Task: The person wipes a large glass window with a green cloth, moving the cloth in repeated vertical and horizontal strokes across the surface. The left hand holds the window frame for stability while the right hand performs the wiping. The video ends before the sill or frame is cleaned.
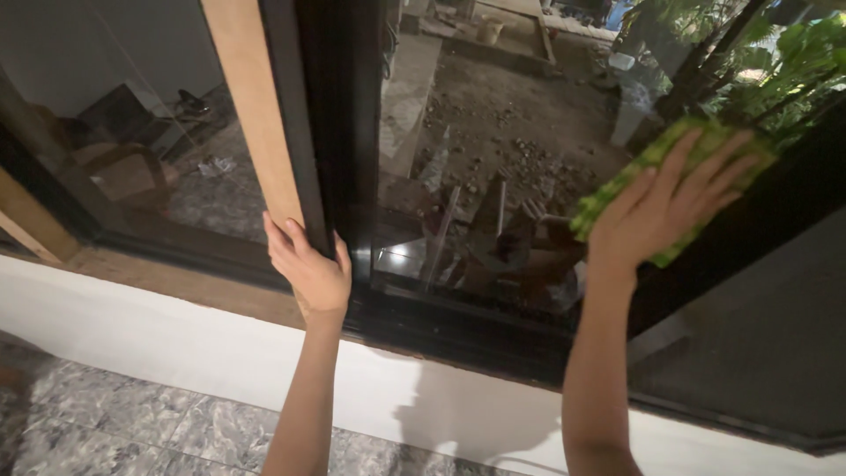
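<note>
A green cloth (671, 172) is pressed flat against the window glass (493, 150) by the right hand (656, 211), high on the right side of the pane, close to the dark frame edge that slants down there. The fingers of that hand are spread wide over the cloth, so the grip is open and flat, with the cloth pinned under the palm rather than clenched. Only the edges of the cloth are seen around the fingers. The left hand (310, 269) is set lower and to the left, its grip wrapped around the dark upright bar (330, 132) of the window frame, with the thumb on one side and the fingers curled round the other. A pale wooden strip (256, 115) runs just beside that bar. Through the glass, bare ground strewn with stones is seen, and green leaves (793, 62) are visible at the upper right. Below the frame a white wall ledge (159, 339) is crossed by both forearms, and a grey marbled tile floor (115, 432) lies beneath it.
</note>
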